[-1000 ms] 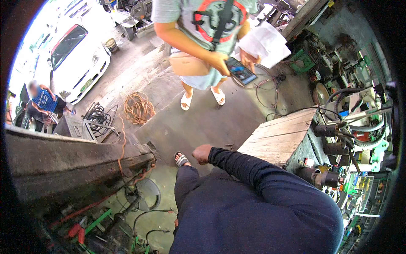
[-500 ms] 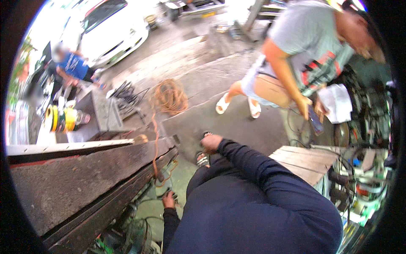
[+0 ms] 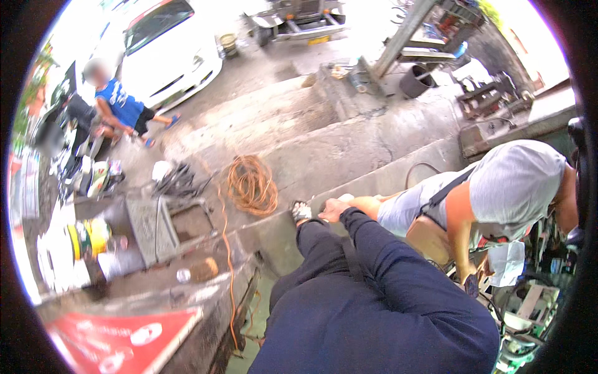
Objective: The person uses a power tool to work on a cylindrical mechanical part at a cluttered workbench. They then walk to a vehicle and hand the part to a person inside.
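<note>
My right hand hangs in front of me at the end of a dark navy sleeve, above the grey concrete floor. Its fingers look curled in, and whatever lies inside them, if anything, is hidden. Just to its left is my foot in a striped sandal. Behind the hand shows the bare leg of a person in a grey shirt, who bends over at the right. That person holds a dark phone and a white sheet. My left hand is not clearly visible beside my body.
A coiled orange cord lies ahead, with a strand running down past the concrete ledge. At left are a grey metal frame, a yellow-black reel and a red sign. Concrete steps lead toward a white car.
My view has shifted, and my left hand has dropped out of clear sight. The person in grey appears lower and bent further over. The person in blue shows larger, with legs extended.
</note>
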### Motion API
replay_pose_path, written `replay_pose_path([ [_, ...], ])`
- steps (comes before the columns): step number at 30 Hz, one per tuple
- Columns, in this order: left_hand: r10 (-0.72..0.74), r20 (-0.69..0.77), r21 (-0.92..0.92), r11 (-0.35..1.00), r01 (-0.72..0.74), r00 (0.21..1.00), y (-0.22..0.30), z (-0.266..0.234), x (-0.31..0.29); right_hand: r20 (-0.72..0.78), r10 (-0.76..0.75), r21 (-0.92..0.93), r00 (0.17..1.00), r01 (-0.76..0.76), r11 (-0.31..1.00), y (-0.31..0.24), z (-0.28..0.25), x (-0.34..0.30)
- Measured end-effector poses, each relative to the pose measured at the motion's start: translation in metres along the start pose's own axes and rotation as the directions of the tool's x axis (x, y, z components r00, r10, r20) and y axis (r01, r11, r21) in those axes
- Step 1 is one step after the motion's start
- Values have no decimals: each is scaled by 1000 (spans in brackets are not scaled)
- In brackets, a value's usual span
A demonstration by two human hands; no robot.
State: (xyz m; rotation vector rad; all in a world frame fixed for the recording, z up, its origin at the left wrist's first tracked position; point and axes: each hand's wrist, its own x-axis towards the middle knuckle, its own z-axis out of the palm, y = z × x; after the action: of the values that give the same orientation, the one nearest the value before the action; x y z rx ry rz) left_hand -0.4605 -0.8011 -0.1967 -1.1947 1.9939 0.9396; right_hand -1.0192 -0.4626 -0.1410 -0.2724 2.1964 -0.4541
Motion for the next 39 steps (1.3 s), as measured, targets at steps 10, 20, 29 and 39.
replay_pose_path([
  [10,268,-113,-305,907,-290,957,331,-117,228,-309,172,312,935,-71,947,77,-100,133],
  [20,111,212,-56,993,-101,971,584,-145,394,-185,544,653,818,-311,690,199,-42,136],
  [29,194,253,-188,971,-148,948,773,-104,526,237,620,639,748,-601,480,226,42,169],
  [39,163,212,-153,979,-133,964,894,-61,561,-81,647,666,758,-442,601,340,-254,292],
])
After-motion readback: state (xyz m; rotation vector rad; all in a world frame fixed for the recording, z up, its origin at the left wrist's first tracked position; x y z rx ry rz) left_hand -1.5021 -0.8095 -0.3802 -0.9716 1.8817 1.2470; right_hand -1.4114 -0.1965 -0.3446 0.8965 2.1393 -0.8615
